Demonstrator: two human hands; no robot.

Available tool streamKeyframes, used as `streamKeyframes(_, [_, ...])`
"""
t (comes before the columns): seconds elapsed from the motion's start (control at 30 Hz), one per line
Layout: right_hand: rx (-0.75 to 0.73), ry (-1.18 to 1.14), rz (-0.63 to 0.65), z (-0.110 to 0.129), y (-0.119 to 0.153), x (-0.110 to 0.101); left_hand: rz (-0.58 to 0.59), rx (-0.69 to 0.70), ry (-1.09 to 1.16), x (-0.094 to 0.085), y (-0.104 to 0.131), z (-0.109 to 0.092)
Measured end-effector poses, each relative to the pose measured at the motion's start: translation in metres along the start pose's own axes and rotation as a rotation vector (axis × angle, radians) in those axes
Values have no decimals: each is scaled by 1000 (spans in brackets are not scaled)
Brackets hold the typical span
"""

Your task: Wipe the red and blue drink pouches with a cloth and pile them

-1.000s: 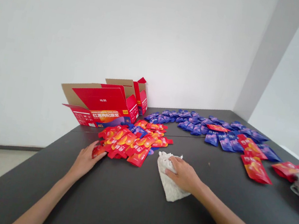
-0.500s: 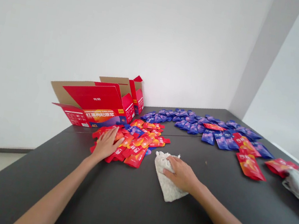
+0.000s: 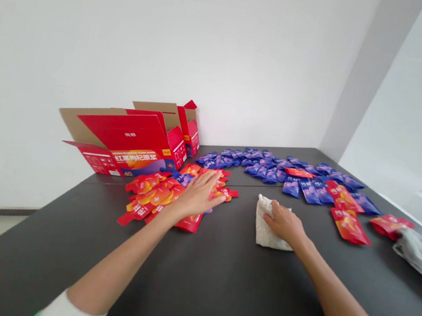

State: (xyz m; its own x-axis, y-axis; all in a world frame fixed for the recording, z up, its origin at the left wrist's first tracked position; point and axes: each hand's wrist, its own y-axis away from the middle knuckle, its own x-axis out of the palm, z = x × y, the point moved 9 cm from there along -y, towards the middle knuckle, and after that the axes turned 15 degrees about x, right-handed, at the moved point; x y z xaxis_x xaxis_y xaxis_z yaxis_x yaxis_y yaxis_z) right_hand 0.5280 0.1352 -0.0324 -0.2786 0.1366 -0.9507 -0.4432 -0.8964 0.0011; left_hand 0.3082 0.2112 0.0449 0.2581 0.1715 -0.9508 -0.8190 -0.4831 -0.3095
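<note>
Your right hand (image 3: 284,224) is closed on the upper part of a pale cloth bag (image 3: 264,234); the bag's lower part lies below your fingers, toward you, on the dark counter (image 3: 221,293). Your left hand (image 3: 199,197) is open, fingers extended over the right part of the red pouches (image 3: 154,195); whether it touches them you cannot tell. Beyond that pile, to the left, stands an open red box (image 3: 130,137); blue pouches (image 3: 311,192) lie farther back, beyond the bag.

left hand (image 3: 199,194) farther right over pouches (image 3: 150,199), bag (image 3: 267,235) slid right
</note>
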Motion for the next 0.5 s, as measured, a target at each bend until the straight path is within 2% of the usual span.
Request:
streamKeyframes(0.1, [-172,-74,60,-6,-2,-2,174,-115,-66,42,-2,16])
streamKeyframes(0.13, [-220,-109,75,-8,-3,-5,196,-153,-93,51,2,23])
streamKeyframes(0.2, [-261,-187,81,-18,-13,-12,163,-169,-151,59,10,30])
streamKeyframes(0.27, [-182,-222,-15,-39,-33,-25,69,-130,-204,54,16,28])
streamKeyframes(0.37, [18,-130,-259,-79,-64,-38,-67,-48,-222,38,23,7])
streamKeyframes(0.43, [67,-29,-326,-92,-78,-32,-109,-5,-180,31,27,-10])
streamKeyframes(0.5, [103,56,-307,-98,-88,-20,-109,23,-114,28,30,-25])
